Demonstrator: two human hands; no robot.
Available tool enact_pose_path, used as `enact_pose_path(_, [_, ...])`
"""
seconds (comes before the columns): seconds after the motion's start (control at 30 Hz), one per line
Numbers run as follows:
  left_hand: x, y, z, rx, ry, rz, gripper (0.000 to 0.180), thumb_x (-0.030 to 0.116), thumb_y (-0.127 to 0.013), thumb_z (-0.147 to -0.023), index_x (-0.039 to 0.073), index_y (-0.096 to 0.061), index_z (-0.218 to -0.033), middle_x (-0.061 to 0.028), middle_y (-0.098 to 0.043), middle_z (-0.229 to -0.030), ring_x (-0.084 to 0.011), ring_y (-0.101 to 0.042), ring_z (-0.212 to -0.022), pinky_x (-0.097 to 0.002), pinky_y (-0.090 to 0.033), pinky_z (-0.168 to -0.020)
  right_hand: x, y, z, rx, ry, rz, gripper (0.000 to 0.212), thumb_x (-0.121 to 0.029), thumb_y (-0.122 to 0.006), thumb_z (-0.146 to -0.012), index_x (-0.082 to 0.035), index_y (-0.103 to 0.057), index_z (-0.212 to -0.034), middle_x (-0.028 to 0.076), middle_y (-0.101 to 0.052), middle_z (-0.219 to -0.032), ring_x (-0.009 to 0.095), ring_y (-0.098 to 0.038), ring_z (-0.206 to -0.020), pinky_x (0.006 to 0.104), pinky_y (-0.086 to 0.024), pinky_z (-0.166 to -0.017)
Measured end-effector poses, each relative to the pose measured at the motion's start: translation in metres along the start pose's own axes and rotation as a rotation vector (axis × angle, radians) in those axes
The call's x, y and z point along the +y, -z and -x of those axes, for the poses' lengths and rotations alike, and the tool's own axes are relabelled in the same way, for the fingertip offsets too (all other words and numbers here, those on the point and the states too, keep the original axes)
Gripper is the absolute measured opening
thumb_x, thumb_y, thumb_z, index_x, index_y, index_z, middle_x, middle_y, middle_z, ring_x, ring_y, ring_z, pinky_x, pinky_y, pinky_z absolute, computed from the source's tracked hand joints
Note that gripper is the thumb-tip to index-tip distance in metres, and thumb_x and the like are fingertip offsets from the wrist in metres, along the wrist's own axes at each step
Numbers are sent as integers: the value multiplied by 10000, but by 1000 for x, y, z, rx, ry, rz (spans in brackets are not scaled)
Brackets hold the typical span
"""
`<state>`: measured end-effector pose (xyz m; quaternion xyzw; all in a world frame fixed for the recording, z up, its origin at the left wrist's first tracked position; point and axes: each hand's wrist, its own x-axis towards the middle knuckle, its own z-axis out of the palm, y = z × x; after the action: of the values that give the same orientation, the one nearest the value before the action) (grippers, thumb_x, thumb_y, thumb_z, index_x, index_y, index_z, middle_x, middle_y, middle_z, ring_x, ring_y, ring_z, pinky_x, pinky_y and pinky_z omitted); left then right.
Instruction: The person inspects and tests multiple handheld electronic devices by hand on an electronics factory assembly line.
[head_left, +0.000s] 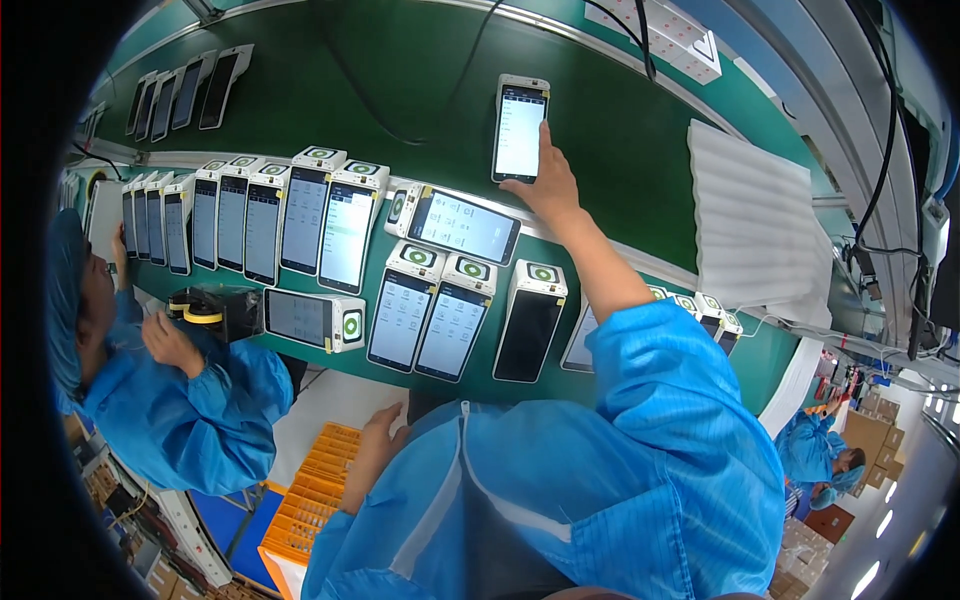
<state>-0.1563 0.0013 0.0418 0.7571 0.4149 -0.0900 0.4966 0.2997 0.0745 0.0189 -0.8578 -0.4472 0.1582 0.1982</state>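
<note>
My right hand (545,188) reaches over to the green belt and grips the lower end of a white handheld terminal (520,133), thumb at its bottom edge and index finger along its right side. The terminal's screen is lit with a list. My left hand (378,445) hangs low beside my body, off the table, loosely bent and holding nothing visible. Nearer me, a terminal lying sideways (465,227) shows a lit screen. Two upright lit terminals (402,318) and a dark-screened one (529,335) stand below it. My right sleeve partly hides another terminal (580,340).
A row of terminals (263,230) runs leftward, and several more (190,95) lie on the far belt. White foam sheeting (755,210) covers the right side. A co-worker (180,400) in blue sits at left beside a black box (235,310). Orange crates (315,490) stand below.
</note>
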Motion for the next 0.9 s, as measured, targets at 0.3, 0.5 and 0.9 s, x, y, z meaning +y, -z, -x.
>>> enact_pose_path(0.3, [-135,-55,68,9,476,80,334,164,-552,-770,-18,-585,-1048,-199,-635,-856,-334,-615,-840,-382,-496,-739,14,-5,8,53,83,101,1024,-344,-767,-646,-152,-135,-1429,168,-509,-1087,306,-509,-1017,361,-432,-859])
enact_pose_path(0.5, [-185,-73,109,-29,437,45,239,188,-533,-772,4,-582,-919,-190,-614,-801,-329,-603,-785,-389,-479,-685,4,10,-11,16,-26,-34,1087,-465,-721,-668,-101,-37,-1430,215,-464,-1224,334,-510,-1085,378,-434,-907])
enact_pose_path(0.9, [-204,-81,95,-83,412,62,216,229,-499,-775,48,-549,-670,-172,-550,-679,-318,-565,-662,-410,-430,-577,-15,10,-41,-79,-266,212,1105,-707,-616,-622,-283,-1,-1436,340,-168,-1393,424,-398,-1215,394,-416,-950])
